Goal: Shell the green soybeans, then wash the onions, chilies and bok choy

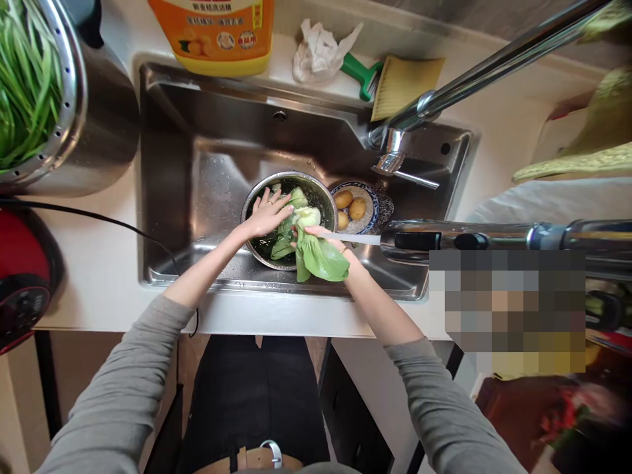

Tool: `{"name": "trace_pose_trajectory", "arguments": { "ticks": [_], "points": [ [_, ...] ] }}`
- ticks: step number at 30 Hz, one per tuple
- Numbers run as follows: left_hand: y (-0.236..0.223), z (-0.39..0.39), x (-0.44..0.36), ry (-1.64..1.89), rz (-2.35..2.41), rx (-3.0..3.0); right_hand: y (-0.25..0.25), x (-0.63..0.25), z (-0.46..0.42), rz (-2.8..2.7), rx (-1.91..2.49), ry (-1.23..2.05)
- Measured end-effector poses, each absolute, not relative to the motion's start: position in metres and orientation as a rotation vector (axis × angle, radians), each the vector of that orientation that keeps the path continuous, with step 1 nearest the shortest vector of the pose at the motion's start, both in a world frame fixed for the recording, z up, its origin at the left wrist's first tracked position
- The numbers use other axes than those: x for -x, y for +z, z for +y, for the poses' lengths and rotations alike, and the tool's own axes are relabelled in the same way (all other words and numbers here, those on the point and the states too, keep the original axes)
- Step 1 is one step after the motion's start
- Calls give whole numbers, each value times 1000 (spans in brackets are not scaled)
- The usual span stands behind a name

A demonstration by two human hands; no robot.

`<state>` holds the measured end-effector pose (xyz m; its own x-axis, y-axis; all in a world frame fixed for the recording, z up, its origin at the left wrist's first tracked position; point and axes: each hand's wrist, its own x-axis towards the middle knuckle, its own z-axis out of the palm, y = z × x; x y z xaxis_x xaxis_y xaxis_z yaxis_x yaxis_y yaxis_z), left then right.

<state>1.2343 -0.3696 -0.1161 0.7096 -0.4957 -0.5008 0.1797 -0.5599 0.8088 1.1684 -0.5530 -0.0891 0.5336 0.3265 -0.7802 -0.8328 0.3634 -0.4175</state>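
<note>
My right hand [328, 238] is closed around a head of bok choy [320, 258], its pale base pointing up and its green leaves hanging over the rim of a round metal bowl [245, 212]. Water from the faucet spout [395, 241] runs onto this hand and the bok choy. Over the left part of the bowl, my left hand [269, 214] has its fingers spread, close to more leaves [282, 247] lying in the bowl. Nothing shows in its grasp. The bowl stands in the steel sink [212, 164] and holds water.
Right of the bowl, several potatoes [358, 208] lie on a blue-patterned plate [377, 209]. An orange detergent bottle [222, 39], a green peeler [364, 74] and a yellow sponge cloth [402, 82] sit behind the sink. At left stand a steel pot [106, 125] of greens and a red appliance [22, 263].
</note>
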Motion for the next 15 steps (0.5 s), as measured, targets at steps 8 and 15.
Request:
{"name": "trace_pose_trajectory", "arguments": {
  "ticks": [8,15],
  "points": [
    [-118,-387,-1193,-799,-40,-1462,-86,-1165,-535,603,1160,675],
    [-116,-382,-1187,-726,-17,-1468,-76,-1175,-543,345,1485,593]
  ]
}}
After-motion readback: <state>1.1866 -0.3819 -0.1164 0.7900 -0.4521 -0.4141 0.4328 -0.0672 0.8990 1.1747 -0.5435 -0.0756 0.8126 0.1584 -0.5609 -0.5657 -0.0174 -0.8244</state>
